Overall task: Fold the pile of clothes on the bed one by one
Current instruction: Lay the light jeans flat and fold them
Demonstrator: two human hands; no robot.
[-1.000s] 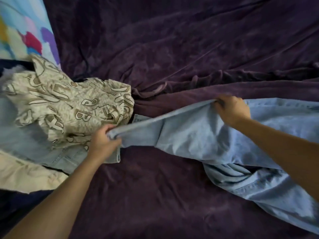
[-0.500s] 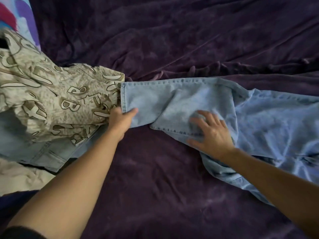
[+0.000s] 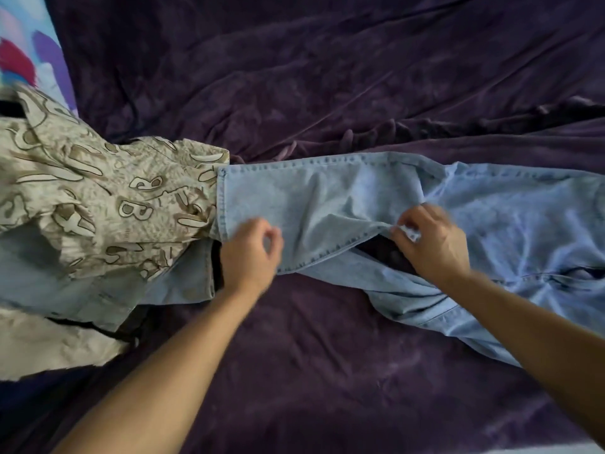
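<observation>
1. My right hand pinches a fold of the jeans at the seam edge, lifting it so the dark gap beneath shows; I judge this is to straighten the bunched leg.
2. My left hand is loosely curled over the leg near its hem, fingers half closed; whether it actually grips cloth I cannot tell. It seems there to steady that end.
3. The jeans lie stretched across the purple blanket, hem touching the patterned shirt.
4. That shirt tops the pile at left, kept aside for later folding.
</observation>
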